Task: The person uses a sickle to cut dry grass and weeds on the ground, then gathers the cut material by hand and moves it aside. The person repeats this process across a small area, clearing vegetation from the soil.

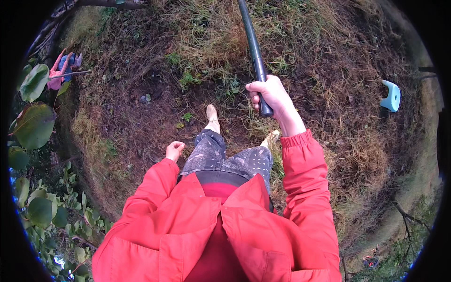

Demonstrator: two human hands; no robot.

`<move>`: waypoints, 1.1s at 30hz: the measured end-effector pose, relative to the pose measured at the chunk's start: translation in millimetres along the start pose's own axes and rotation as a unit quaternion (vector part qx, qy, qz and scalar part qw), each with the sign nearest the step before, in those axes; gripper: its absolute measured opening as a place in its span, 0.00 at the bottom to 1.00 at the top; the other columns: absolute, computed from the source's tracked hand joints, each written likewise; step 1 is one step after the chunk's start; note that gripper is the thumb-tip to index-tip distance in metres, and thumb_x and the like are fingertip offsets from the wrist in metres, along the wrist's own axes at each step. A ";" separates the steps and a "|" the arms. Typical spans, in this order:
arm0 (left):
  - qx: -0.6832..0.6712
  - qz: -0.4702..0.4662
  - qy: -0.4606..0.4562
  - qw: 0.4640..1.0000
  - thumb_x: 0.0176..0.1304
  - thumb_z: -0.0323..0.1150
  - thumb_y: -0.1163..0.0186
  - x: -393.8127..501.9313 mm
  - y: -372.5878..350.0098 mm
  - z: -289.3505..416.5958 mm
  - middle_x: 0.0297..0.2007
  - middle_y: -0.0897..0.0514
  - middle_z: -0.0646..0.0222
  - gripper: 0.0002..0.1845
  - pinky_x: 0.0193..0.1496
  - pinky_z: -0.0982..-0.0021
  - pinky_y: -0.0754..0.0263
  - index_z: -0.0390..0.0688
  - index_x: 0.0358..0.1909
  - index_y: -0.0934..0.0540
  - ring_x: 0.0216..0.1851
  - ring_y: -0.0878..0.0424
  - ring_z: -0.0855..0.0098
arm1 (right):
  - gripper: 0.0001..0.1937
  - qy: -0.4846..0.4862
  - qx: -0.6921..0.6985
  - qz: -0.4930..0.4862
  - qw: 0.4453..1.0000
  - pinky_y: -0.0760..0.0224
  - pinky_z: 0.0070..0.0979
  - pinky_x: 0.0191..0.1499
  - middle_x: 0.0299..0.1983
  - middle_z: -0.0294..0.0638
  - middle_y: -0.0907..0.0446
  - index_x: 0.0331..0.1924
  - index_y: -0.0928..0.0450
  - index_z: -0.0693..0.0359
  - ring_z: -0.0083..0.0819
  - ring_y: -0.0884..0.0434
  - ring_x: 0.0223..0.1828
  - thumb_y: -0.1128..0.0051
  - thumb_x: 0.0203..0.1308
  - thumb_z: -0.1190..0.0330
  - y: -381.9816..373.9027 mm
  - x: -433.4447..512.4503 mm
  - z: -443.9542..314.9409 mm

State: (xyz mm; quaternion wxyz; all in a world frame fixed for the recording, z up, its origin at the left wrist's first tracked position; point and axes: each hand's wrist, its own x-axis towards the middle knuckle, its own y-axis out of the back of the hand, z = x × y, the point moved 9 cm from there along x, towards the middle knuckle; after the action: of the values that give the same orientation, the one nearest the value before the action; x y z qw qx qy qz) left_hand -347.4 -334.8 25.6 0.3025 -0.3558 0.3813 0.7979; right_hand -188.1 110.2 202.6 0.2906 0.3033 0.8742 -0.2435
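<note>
My right hand (269,95) is closed around the black lower end of a long dark pole (252,38). The pole runs up and away over the grass, and its far end lies beyond the top of the view. My left hand (175,151) is beside my left thigh, its fingers curled; no object shows in it. Both arms are in red jacket sleeves. Below my hands are my patterned trousers and light shoes (211,113), on ground covered with dry and green grass (225,53).
A light blue plastic stool (391,96) lies at the right. Another person (62,68) in pink and blue is at the upper left. Leafy branches (37,123) line the left edge, and thin branches (408,215) are at the lower right.
</note>
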 end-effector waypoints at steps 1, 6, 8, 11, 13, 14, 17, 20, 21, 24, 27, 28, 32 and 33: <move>-0.004 0.006 0.023 1.000 0.60 0.30 0.41 -0.7 -2.7 -1.9 0.28 0.22 0.79 0.03 0.28 0.80 0.32 0.47 0.35 0.22 0.28 0.27 0.84 | 0.05 0.010 -0.072 0.018 0.997 0.32 0.22 0.16 0.15 0.37 0.26 0.26 0.30 0.66 0.24 0.27 0.12 0.45 0.46 0.76 9.9 3.1 -20.0; -0.032 -0.015 -0.012 0.999 0.60 0.32 0.41 2.9 -30.3 43.9 0.29 0.22 0.80 0.03 0.31 0.81 0.32 0.47 0.36 0.22 0.30 0.27 0.84 | 0.13 0.142 -0.521 0.161 0.826 0.25 0.28 0.32 0.20 0.48 0.20 0.32 0.23 0.74 0.32 0.19 0.23 0.47 0.41 0.72 33.9 20.9 -175.5; -0.028 -0.024 -0.054 0.998 0.61 0.31 0.41 1.8 -39.1 66.1 0.30 0.21 0.79 0.04 0.32 0.83 0.33 0.46 0.37 0.22 0.30 0.27 0.85 | 0.05 0.117 -0.409 0.173 0.888 0.34 0.31 0.13 0.13 0.47 0.26 0.21 0.26 0.70 0.36 0.25 0.12 0.55 0.41 0.77 41.1 24.4 -196.1; -0.034 -0.036 -0.082 0.995 0.61 0.31 0.41 0.1 -42.5 79.2 0.30 0.21 0.79 0.04 0.31 0.83 0.33 0.45 0.37 0.22 0.31 0.26 0.86 | 0.06 0.172 -0.322 0.160 0.917 0.37 0.25 0.17 0.14 0.38 0.28 0.18 0.29 0.64 0.27 0.28 0.14 0.47 0.42 0.71 31.4 11.1 -193.4; -0.049 -0.022 -0.080 0.995 0.61 0.30 0.41 2.5 -35.4 75.7 0.30 0.21 0.78 0.04 0.31 0.84 0.33 0.44 0.37 0.22 0.31 0.26 0.85 | 0.08 0.172 -0.320 0.135 0.922 0.33 0.18 0.19 0.16 0.33 0.28 0.29 0.30 0.65 0.19 0.28 0.14 0.43 0.50 0.70 34.3 2.9 -158.1; -0.053 -0.011 -0.081 0.995 0.60 0.29 0.41 4.3 -31.3 72.0 0.30 0.21 0.78 0.04 0.31 0.84 0.33 0.44 0.36 0.22 0.30 0.26 0.85 | 0.08 0.166 -0.264 0.136 0.940 0.33 0.18 0.19 0.15 0.33 0.28 0.28 0.31 0.64 0.19 0.28 0.14 0.43 0.49 0.71 41.6 -2.2 -133.5; -0.046 0.010 -0.069 0.996 0.60 0.28 0.41 9.7 -18.9 54.2 0.30 0.21 0.78 0.03 0.30 0.84 0.33 0.45 0.36 0.22 0.29 0.27 0.86 | 0.09 0.063 -0.191 0.190 0.961 0.34 0.17 0.17 0.16 0.33 0.28 0.29 0.33 0.63 0.19 0.29 0.14 0.42 0.49 0.73 75.7 -31.4 -35.3; -0.020 0.015 -0.029 0.999 0.59 0.28 0.40 14.3 -11.4 33.8 0.30 0.21 0.79 0.04 0.29 0.83 0.32 0.45 0.35 0.22 0.29 0.27 0.86 | 0.08 -0.028 -0.075 0.210 0.974 0.34 0.17 0.14 0.15 0.34 0.29 0.28 0.33 0.62 0.20 0.30 0.12 0.43 0.50 0.75 96.9 -63.3 67.2; -0.009 0.017 -0.046 0.999 0.58 0.28 0.40 15.7 -10.5 34.5 0.30 0.21 0.79 0.04 0.29 0.83 0.33 0.45 0.35 0.22 0.29 0.27 0.86 | 0.08 -0.058 -0.057 0.220 0.972 0.35 0.18 0.13 0.15 0.34 0.29 0.27 0.33 0.63 0.19 0.30 0.11 0.43 0.50 0.75 102.7 -72.5 98.1; -0.005 0.011 -0.055 0.998 0.58 0.28 0.39 18.1 -19.7 32.4 0.28 0.23 0.81 0.04 0.29 0.83 0.33 0.45 0.35 0.21 0.27 0.29 0.86 | 0.05 -0.153 0.009 0.237 0.959 0.35 0.19 0.12 0.14 0.35 0.29 0.26 0.31 0.65 0.21 0.30 0.11 0.45 0.50 0.76 116.2 -91.2 181.4; -0.009 -0.010 -0.061 0.998 0.58 0.27 0.40 18.9 -38.7 37.0 0.28 0.23 0.80 0.04 0.28 0.82 0.34 0.44 0.35 0.21 0.27 0.30 0.86 | 0.05 -0.235 0.068 0.204 0.948 0.37 0.20 0.12 0.14 0.34 0.30 0.24 0.30 0.63 0.22 0.32 0.10 0.46 0.51 0.73 112.9 -88.6 243.7; -0.010 -0.028 -0.061 0.998 0.58 0.26 0.40 18.8 -47.2 39.5 0.28 0.23 0.79 0.04 0.29 0.82 0.34 0.43 0.35 0.22 0.27 0.30 0.86 | 0.06 -0.256 0.087 0.216 0.938 0.38 0.21 0.12 0.14 0.34 0.30 0.22 0.29 0.64 0.23 0.32 0.10 0.46 0.51 0.73 110.3 -82.8 259.3; -0.022 -0.057 -0.072 0.995 0.58 0.26 0.40 11.6 -66.3 47.4 0.29 0.22 0.78 0.04 0.31 0.82 0.34 0.42 0.36 0.22 0.28 0.30 0.85 | 0.05 -0.279 0.105 0.201 0.933 0.35 0.24 0.14 0.13 0.39 0.29 0.19 0.29 0.66 0.27 0.31 0.10 0.49 0.48 0.78 54.9 -8.9 292.3; -0.031 -0.066 -0.056 0.996 0.58 0.26 0.40 10.6 -66.8 45.4 0.29 0.22 0.78 0.05 0.32 0.82 0.34 0.42 0.36 0.22 0.29 0.29 0.85 | 0.06 -0.284 0.150 0.178 0.930 0.35 0.24 0.15 0.13 0.40 0.29 0.18 0.29 0.66 0.28 0.30 0.11 0.50 0.48 0.79 27.4 16.1 296.0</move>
State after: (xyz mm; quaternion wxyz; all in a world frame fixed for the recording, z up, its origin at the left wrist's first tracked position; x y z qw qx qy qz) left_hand -318.3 -260.0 11.6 0.3638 -0.3441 0.3151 0.8062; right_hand -73.4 -42.6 -25.8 0.5163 0.4121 0.6403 -0.3920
